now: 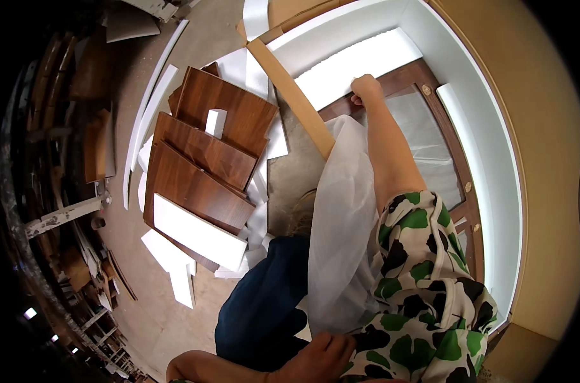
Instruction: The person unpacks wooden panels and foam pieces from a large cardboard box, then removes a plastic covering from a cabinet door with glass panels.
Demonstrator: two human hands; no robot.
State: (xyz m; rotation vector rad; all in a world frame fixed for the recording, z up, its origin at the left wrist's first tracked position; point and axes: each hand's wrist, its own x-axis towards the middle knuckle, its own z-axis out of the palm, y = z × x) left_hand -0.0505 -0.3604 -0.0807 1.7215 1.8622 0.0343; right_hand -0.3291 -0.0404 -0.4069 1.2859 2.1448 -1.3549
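Note:
My right hand [368, 89] is reached out into a cardboard box, fingers curled closed at the lower edge of a white foam board [360, 67]. What it grips, if anything, is hidden. Beneath it lies a brown wooden frame [455, 143] with panes under clear film and small round fittings on its rail. A translucent white sheet [344, 210] drapes between my arm and my dark blue trouser leg [261, 300]. My left hand [322, 359] is low in view, fingers curled against the leaf-patterned cloth [418, 306]; what is in them cannot be made out.
White foam [504, 185] lines the wall of the cardboard box [552, 210]. A cardboard flap [293, 99] slants at its left. Several brown wooden panels [200, 172] are stacked on the floor with white foam pieces [197, 230]. A cluttered rack [60, 159] stands far left.

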